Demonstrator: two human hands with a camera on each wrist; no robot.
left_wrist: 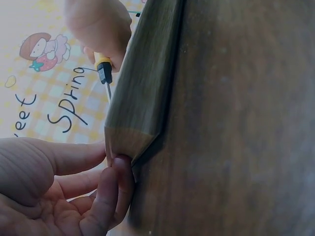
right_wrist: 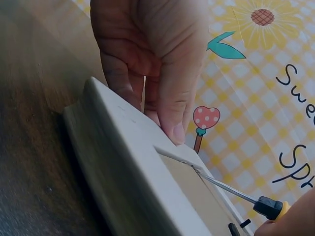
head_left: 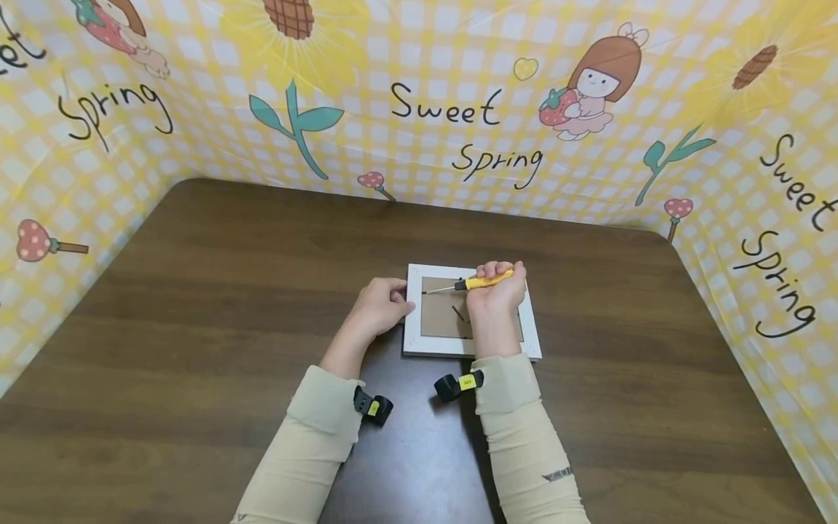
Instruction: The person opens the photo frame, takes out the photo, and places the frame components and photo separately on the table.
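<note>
A white picture frame lies back side up on the table, with a brown backing board inside its border. My left hand pinches the frame's left edge, thumb on top and fingers against the side. In my right hand I grip a screwdriver with a yellow and black handle. Its thin metal shaft points left, and the tip sits at a small dark tab by the border's inner left edge. Another dark tab stands up from the board; my right hand covers the frame's right part.
The dark brown wooden table extends around the frame. A yellow checked cloth with flowers and lettering hangs behind and at both sides. Black wrist cameras are strapped over both sleeves.
</note>
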